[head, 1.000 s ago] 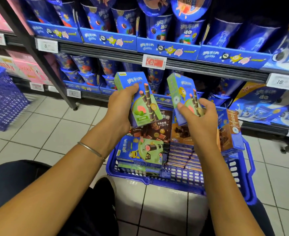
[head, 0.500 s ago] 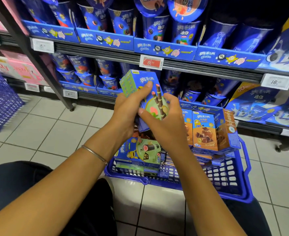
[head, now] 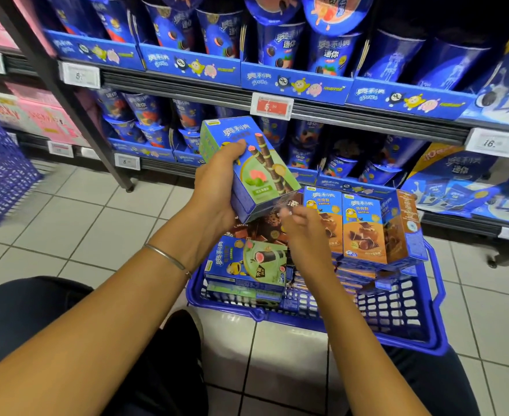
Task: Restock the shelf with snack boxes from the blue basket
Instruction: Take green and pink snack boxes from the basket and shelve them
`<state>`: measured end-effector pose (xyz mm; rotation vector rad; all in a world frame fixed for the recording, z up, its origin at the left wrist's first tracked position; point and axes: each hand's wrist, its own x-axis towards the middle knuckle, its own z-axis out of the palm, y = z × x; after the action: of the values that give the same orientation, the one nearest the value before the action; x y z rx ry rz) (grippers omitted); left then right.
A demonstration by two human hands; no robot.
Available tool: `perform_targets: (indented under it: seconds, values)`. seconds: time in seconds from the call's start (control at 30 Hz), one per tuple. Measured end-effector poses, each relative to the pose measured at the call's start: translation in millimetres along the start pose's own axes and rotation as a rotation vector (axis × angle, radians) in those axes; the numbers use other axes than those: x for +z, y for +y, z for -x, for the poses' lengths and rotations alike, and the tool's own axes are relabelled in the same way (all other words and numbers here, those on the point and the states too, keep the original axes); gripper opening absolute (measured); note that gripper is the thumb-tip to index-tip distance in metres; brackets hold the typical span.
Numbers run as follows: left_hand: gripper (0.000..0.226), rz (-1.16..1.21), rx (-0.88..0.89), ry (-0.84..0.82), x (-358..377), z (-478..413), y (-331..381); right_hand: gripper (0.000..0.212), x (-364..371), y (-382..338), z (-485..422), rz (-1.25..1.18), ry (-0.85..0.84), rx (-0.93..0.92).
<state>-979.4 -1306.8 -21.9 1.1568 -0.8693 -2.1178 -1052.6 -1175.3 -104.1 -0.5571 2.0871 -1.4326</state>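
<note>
My left hand point(head: 217, 187) grips a stack of green-and-blue snack boxes point(head: 256, 169), tilted, above the blue basket point(head: 397, 313) on the tiled floor. My right hand point(head: 304, 229) hangs lower, just under that stack and over the basket, its fingers loosely curled, blurred and holding nothing. In the basket, another green box point(head: 247, 259) lies flat at the left, dark brown boxes point(head: 268, 228) sit behind it, and orange boxes point(head: 364, 229) stand upright at the right. The shelf point(head: 337, 115) rises right behind the basket.
Blue snack cups point(head: 331, 55) fill both shelf levels, with price tags along the rails. A dark shelf post point(head: 67, 94) slants down to the floor at the left. Pink boxes point(head: 46, 118) and a second blue basket point(head: 1, 175) lie far left. My dark-trousered knees flank the basket.
Each hand held one green box a second ago. The right hand brought its box onto the left hand's box, let go and dropped toward the basket. The left hand now holds both.
</note>
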Motion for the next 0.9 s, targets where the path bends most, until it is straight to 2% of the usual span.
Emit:
perform_targets:
  seconds: [0.07,0.2,0.33,0.53,0.63,0.73,0.8,0.9]
  values:
    - [0.044,0.005,-0.010,-0.001,-1,0,0,0.051,3,20,1,0.173,-0.179,-0.007]
    - [0.044,0.011,-0.026,-0.020,-1,1,0,0.090,9,40,6,0.704,-0.448,-0.167]
    - [0.045,0.003,-0.035,-0.037,-2,3,0,0.095,12,42,8,0.815,-0.452,-0.288]
    - [0.042,0.034,-0.044,-0.076,-5,5,12,0.102,0,20,7,0.592,-0.343,-0.221]
    - [0.042,0.074,-0.038,-0.101,-8,5,22,0.093,-15,2,3,0.434,-0.174,-0.169]
    - [0.041,0.082,-0.020,-0.110,-10,6,28,0.092,-35,-18,-6,0.271,0.071,-0.101]
    - [0.040,0.064,-0.010,-0.103,-10,6,26,0.080,-47,-32,-12,0.118,0.213,-0.104]
    - [0.040,0.001,0.007,-0.069,-8,6,18,0.077,-59,-55,-14,-0.046,0.302,-0.154]
